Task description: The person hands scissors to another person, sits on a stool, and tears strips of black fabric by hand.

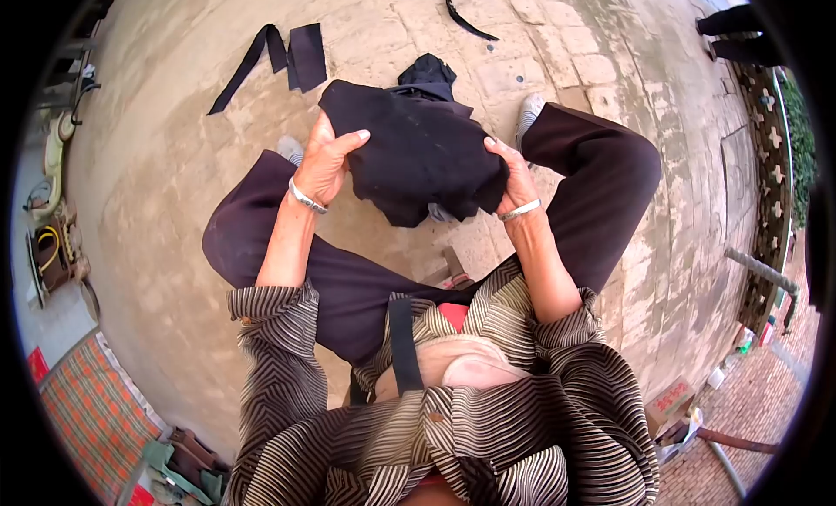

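Zigzag-striped shirt (475, 414) fabric fills the bottom of our frame. At upper centre, our left hand (326, 164) and right hand (517, 182) pinch a piece of black cloth (418, 153) by opposite sides, probably to keep it spread. It covers part of the dark bundle (427, 73) behind, and we cannot see beneath either grip. Somebody's dark-trousered legs (733, 20) are cut off at upper right.
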Available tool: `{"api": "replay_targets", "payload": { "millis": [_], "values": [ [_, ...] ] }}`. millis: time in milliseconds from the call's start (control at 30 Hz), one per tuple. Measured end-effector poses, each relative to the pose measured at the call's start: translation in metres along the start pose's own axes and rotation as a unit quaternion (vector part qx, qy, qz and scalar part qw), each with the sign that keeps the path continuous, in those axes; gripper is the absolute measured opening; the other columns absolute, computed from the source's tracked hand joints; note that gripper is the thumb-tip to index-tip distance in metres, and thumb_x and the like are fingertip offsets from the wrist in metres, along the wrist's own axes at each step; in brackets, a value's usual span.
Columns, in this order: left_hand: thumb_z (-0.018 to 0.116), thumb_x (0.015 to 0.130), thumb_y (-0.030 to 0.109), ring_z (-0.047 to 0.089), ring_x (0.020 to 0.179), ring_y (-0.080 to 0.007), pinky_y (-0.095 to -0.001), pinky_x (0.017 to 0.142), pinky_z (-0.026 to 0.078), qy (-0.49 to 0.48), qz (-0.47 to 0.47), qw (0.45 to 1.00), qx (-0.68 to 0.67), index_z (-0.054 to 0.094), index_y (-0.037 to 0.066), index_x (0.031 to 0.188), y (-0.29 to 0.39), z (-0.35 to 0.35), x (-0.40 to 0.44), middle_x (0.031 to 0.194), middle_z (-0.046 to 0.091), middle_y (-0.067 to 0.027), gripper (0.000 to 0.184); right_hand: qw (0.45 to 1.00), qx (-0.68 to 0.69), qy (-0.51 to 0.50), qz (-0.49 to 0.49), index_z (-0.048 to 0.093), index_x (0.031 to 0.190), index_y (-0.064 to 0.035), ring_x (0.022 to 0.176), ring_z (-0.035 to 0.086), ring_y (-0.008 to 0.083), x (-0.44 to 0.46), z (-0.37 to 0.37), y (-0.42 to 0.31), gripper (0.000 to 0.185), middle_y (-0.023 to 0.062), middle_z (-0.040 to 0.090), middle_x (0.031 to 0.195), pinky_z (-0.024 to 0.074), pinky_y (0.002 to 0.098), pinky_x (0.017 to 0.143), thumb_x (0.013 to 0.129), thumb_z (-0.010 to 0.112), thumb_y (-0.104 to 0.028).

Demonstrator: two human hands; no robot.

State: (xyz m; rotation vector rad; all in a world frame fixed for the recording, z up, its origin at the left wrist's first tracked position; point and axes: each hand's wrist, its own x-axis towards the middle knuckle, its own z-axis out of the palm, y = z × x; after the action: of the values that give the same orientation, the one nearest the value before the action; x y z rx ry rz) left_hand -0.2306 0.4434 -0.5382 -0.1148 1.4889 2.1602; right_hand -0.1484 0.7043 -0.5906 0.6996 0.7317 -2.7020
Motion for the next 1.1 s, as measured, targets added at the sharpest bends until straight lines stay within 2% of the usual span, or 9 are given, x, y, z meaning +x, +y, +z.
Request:
{"api": "replay_targets", "payload": {
  "millis": [267,367,467,600,767,967,1000,1067,1100],
  "values": [
    [0.059,0.089,0.004,0.061,0.108,-0.0220,-0.0369,0.096,0.049,-0.001,-0.003,0.997,-0.073,0.046,0.001,0.128,-0.006,0.001,0.004,0.120,0.060,-0.0107,0.042,1.000,0.002,0.007,0.029,0.062,0.101,0.0045,0.087,0.068,0.0217,-0.005,0.005,0.001,0.018,0.0140,0.069,0.097,0.0571,0.0318,0.079,0.091,0.058,-0.010],
    [0.058,0.093,0.020,0.058,0.116,-0.0243,-0.0399,0.102,0.044,-0.031,-0.090,0.963,-0.252,0.048,0.000,0.129,-0.025,-0.001,0.008,0.127,0.058,-0.0137,0.042,0.992,-0.019,-0.017,-0.120,0.062,0.102,0.0053,0.087,0.069,0.0240,-0.001,-0.001,0.016,0.019,0.0154,0.069,0.098,0.0579,0.0332,0.078,0.090,0.057,-0.010],
    [0.059,0.092,0.021,0.056,0.119,-0.0247,-0.0398,0.104,0.043,-0.101,-0.137,0.934,-0.314,0.047,-0.001,0.130,-0.029,0.012,0.004,0.126,0.059,-0.0131,0.045,0.973,0.205,-0.106,0.012,0.058,0.110,0.0104,0.090,0.069,0.0268,-0.014,0.036,-0.005,0.027,0.0188,0.067,0.104,0.0583,0.0354,0.082,0.090,0.055,-0.007],
    [0.060,0.088,0.005,0.054,0.120,-0.0204,-0.0367,0.101,0.044,-0.139,-0.071,0.980,-0.122,0.046,0.004,0.133,-0.020,0.040,-0.013,0.129,0.056,-0.0074,0.047,0.968,0.223,-0.105,0.049,0.060,0.103,0.0096,0.087,0.069,0.0278,-0.008,0.041,-0.014,0.021,0.0205,0.068,0.098,0.0588,0.0380,0.081,0.088,0.051,-0.003],
    [0.059,0.083,-0.005,0.054,0.119,-0.0198,-0.0366,0.099,0.046,-0.099,-0.068,0.986,-0.117,0.043,0.005,0.134,-0.022,0.034,-0.013,0.129,0.054,-0.0072,0.055,0.973,0.204,-0.099,0.051,0.061,0.098,0.0087,0.083,0.070,0.0284,0.000,0.014,-0.014,0.019,0.0194,0.069,0.092,0.0591,0.0397,0.079,0.088,0.051,-0.003],
    [0.057,0.082,-0.007,0.066,0.096,-0.0193,-0.0355,0.088,0.053,-0.059,-0.033,0.986,-0.155,0.054,0.004,0.113,-0.010,0.015,-0.012,0.103,0.066,-0.0083,0.033,0.997,-0.006,0.030,-0.070,0.060,0.099,0.0053,0.086,0.068,0.0266,0.007,0.010,-0.007,0.016,0.0155,0.068,0.096,0.0581,0.0381,0.075,0.087,0.053,-0.004],
    [0.057,0.082,-0.007,0.066,0.096,-0.0193,-0.0355,0.088,0.053,-0.060,-0.033,0.986,-0.155,0.054,0.004,0.113,-0.009,0.015,-0.014,0.103,0.066,-0.0083,0.033,0.981,-0.119,0.088,-0.125,0.056,0.104,0.0042,0.086,0.066,0.0244,0.006,0.014,-0.004,0.020,0.0144,0.065,0.097,0.0561,0.0355,0.076,0.086,0.057,-0.006],
    [0.059,0.081,-0.008,0.066,0.095,-0.0193,-0.0369,0.089,0.054,-0.031,-0.020,0.984,-0.173,0.053,0.010,0.082,-0.008,0.014,-0.016,0.098,0.066,-0.0103,0.019,0.893,-0.335,0.198,-0.226,0.048,0.115,0.0021,0.085,0.060,0.0198,0.002,0.021,0.006,0.036,0.0124,0.060,0.099,0.0522,0.0304,0.076,0.084,0.064,-0.010],
    [0.059,0.081,-0.008,0.066,0.095,-0.0193,-0.0369,0.089,0.054,-0.032,-0.021,0.984,-0.173,0.053,0.010,0.082,-0.006,0.016,-0.015,0.098,0.066,-0.0103,0.019,0.847,-0.418,0.148,-0.292,0.043,0.120,0.0028,0.092,0.058,0.0181,-0.002,0.025,0.011,0.049,0.0134,0.058,0.103,0.0494,0.0295,0.079,0.081,0.068,-0.014]
  ]
}}
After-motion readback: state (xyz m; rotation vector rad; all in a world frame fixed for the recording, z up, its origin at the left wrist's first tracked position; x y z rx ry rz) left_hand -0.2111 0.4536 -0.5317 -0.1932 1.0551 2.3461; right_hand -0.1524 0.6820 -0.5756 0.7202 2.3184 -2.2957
